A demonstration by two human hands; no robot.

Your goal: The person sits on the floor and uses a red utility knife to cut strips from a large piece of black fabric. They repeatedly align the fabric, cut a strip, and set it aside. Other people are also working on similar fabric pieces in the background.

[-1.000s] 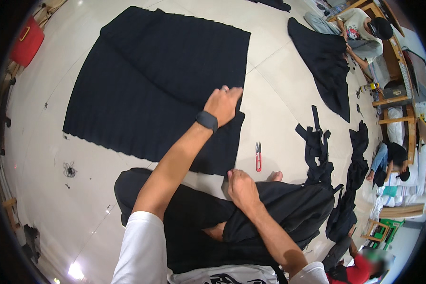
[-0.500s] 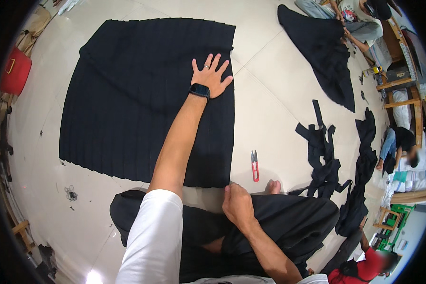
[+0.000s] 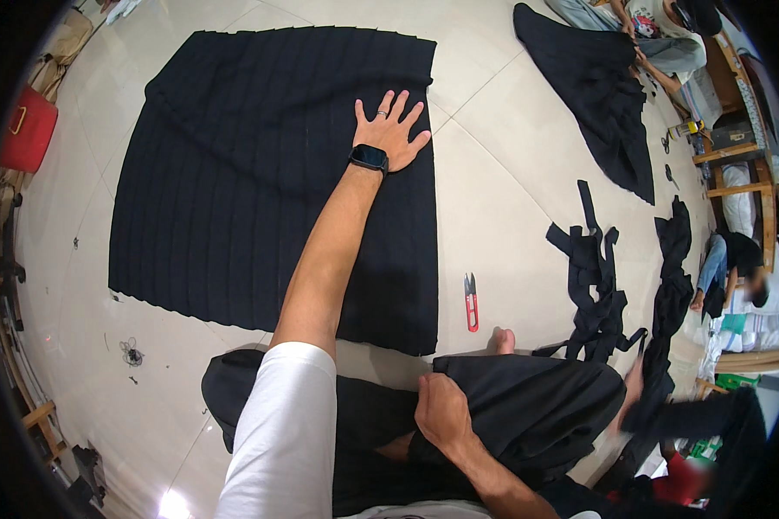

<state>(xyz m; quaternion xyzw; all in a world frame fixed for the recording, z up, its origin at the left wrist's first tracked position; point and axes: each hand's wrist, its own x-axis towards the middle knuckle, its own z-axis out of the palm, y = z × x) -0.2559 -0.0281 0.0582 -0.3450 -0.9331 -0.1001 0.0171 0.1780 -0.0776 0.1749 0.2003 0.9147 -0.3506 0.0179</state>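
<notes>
A wide piece of black pleated cloth (image 3: 234, 190) lies spread on the floor in front of me. My left hand (image 3: 389, 138), with a watch at the wrist, presses flat on its right part, fingers spread. My right hand (image 3: 446, 411) is closed, fingers curled, over my lap just below the cloth's near right corner, apart from it. Whatever the right fingers may pinch is hidden. Red-handled thread snips (image 3: 471, 303) lie on the floor right of the cloth.
Black cloth strips (image 3: 593, 285) and a twisted black length (image 3: 671, 285) lie at the right. Another black piece (image 3: 593, 95) lies far right, beside a seated person. A person's dark-clothed leg (image 3: 701, 415) blurs past at lower right. A red container (image 3: 30, 130) stands at far left.
My right hand has come off the cloth's near right corner and drawn back toward me. That corner has shifted slightly nearer. A person's leg has entered at lower right. My left hand stays spread.
</notes>
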